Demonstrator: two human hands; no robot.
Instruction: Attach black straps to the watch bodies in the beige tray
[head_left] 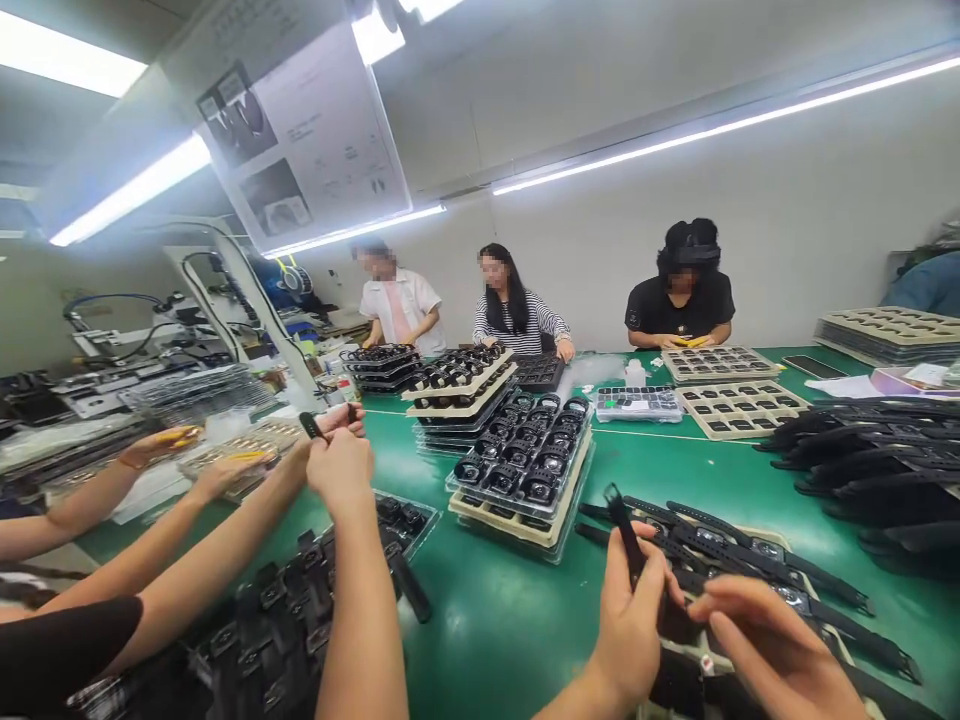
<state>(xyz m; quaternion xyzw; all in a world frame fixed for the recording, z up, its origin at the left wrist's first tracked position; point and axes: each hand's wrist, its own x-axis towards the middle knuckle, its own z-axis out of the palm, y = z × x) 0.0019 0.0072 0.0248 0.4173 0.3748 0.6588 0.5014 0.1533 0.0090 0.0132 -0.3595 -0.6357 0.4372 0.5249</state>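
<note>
My left hand (628,625) is closed around a black watch strap (621,525) that sticks up past my fingers. My right hand (772,645) is just to its right, fingers reaching in toward the dark watch piece between both hands; whether it grips anything is unclear. Under my hands lies a tray of black strapped watches (757,565), straps pointing right. A stacked tray of black watch bodies (525,460) stands just beyond on the green table (510,620).
A neighbour's hands (341,450) on my left hold a strap over another tray of watches (285,620); a further person's arms (157,450) lie beyond. Three people sit across the table. Beige trays (739,405) and piled straps (870,455) are at right.
</note>
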